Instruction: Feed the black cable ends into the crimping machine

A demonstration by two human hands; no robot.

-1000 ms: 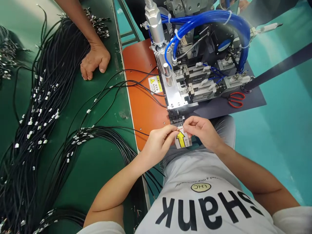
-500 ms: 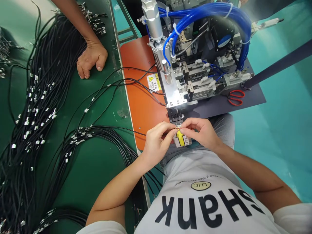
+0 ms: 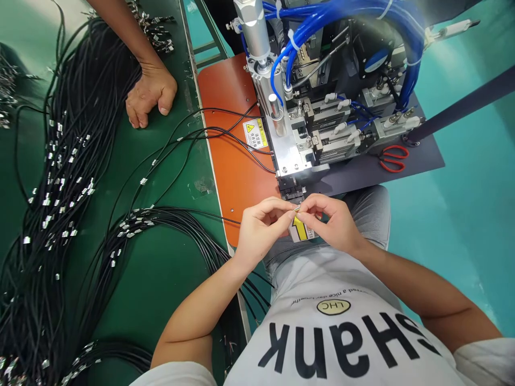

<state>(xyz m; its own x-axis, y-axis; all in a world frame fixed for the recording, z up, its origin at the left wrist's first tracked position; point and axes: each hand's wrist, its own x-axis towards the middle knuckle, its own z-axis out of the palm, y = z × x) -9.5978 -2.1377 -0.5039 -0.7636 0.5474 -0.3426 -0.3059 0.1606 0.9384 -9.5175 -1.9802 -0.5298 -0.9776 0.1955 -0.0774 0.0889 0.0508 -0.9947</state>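
Observation:
My left hand (image 3: 259, 228) and my right hand (image 3: 332, 220) meet fingertip to fingertip just in front of the machine's black jaw block (image 3: 290, 188). Both pinch a small metal terminal (image 3: 296, 209) on the end of a thin wire. A white label with a yellow arrow (image 3: 300, 230) shows under my fingers. The metal press machine (image 3: 289, 128) with blue air hoses (image 3: 341, 21) stands right behind my hands on an orange plate (image 3: 233, 155).
Bundles of black cables with metal clips (image 3: 60, 177) cover the green belt (image 3: 169, 257) at left. Another person's fist (image 3: 149, 99) rests on the belt at the back. Red scissors (image 3: 392, 158) lie on a dark mat right of the machine. Teal floor lies to the right.
My fingertips have drawn closer together over the small terminal, a little nearer the jaw block. The other person's fist has stayed in place.

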